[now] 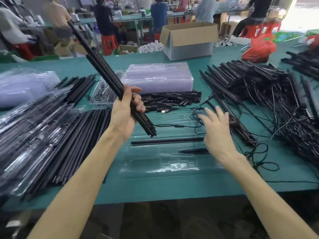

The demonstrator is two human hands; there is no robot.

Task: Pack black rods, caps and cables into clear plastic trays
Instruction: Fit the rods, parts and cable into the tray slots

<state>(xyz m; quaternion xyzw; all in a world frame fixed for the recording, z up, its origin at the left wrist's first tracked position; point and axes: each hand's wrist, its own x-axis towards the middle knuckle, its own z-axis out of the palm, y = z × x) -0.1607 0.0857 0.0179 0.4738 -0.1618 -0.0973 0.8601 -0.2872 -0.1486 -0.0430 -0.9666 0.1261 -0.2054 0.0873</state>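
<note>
My left hand [126, 111] grips a bundle of long black rods [101, 69], tilted up and away to the left above the table. A thin black cable [174, 125] trails from the bundle's lower end across the table. My right hand [217, 130] hovers with spread fingers over the right end of a clear plastic tray [155, 168] that lies in front of me. One black rod [165, 140] and a short black pointed piece [193, 151] lie in the tray's slots.
Filled trays [34, 135] are stacked at the left beside loose rods [81, 135]. A stack of clear trays [158, 78] stands behind small black caps [172, 100]. Rods with tangled cables [267, 94] pile up on the right. A cardboard box [188, 40] and seated people are beyond.
</note>
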